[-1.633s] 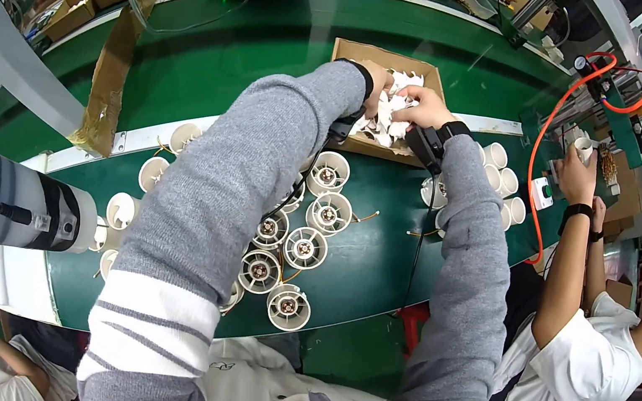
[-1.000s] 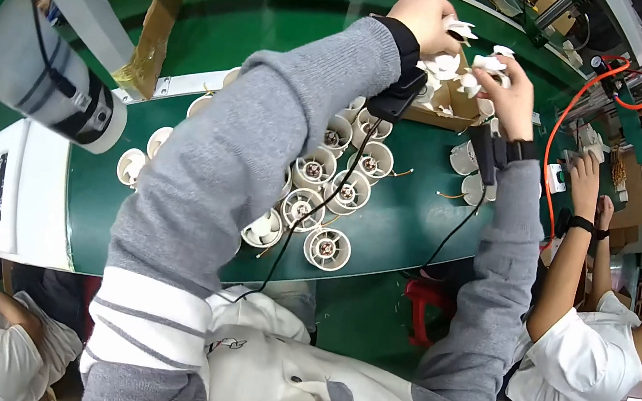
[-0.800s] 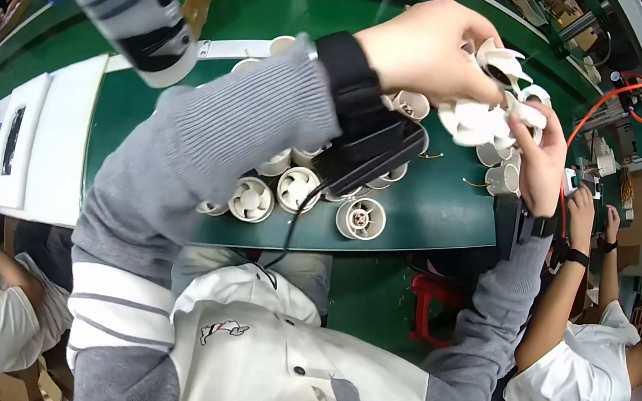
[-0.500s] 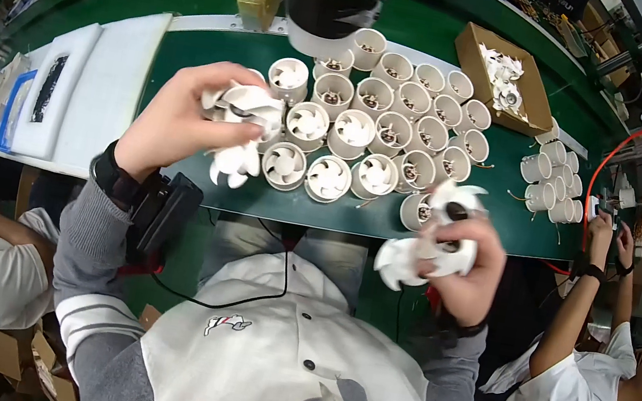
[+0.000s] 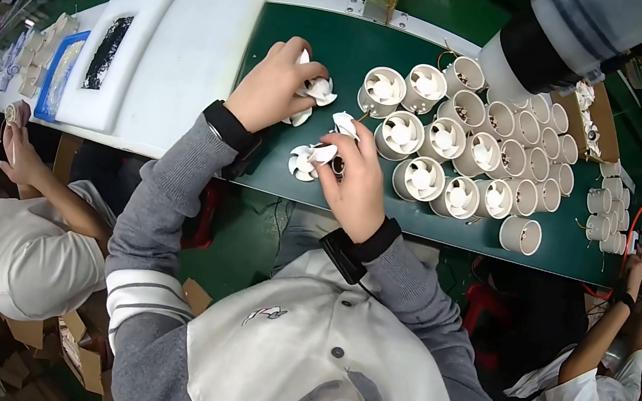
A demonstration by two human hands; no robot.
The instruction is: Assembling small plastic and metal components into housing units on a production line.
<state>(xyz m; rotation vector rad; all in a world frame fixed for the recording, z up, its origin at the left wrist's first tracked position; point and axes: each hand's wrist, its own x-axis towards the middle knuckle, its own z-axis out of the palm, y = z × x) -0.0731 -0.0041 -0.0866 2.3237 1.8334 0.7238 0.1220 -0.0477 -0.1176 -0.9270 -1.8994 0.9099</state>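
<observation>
My left hand (image 5: 272, 86) is closed on white fan impellers (image 5: 321, 91) just above the green tabletop. Beside it, my right hand (image 5: 358, 181) has its fingers closed around white fan impellers (image 5: 343, 124). Another white impeller (image 5: 301, 165) shows low at its fingertips; whether it is gripped or rests on the table I cannot tell. To the right of my hands stand rows of white cylindrical housings. The nearer left ones, such as this housing (image 5: 418, 179), have impellers inside. Others, like this housing (image 5: 520, 234), show wires and small parts without an impeller.
A white foam board (image 5: 201, 53) lies left on the table. A large grey-and-black cylinder (image 5: 524, 52) hangs over the back right, partly hiding a cardboard box (image 5: 605, 129) of white parts. More housings (image 5: 610, 211) stand far right. Co-workers sit on both sides.
The view has turned left. My right hand has moved from the front right of the housings to beside my left hand. Both have come to the tabletop left of the housings, still with impellers.
</observation>
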